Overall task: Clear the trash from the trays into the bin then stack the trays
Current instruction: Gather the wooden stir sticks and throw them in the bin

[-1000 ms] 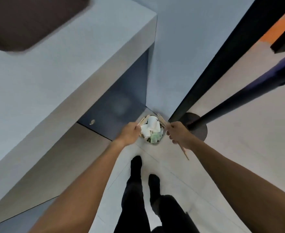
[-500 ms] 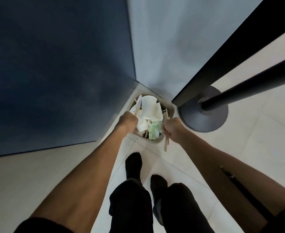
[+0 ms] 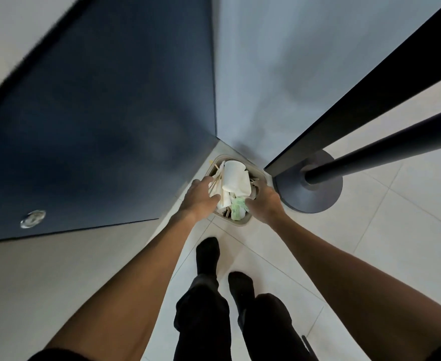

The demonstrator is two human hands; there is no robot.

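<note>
Bin (image 3: 241, 223) full of white trash (image 3: 233, 175)

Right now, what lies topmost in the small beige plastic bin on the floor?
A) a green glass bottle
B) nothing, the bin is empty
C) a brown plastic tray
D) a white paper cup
D: a white paper cup rests on top of the crumpled white napkins that fill the small beige plastic bin.
</note>
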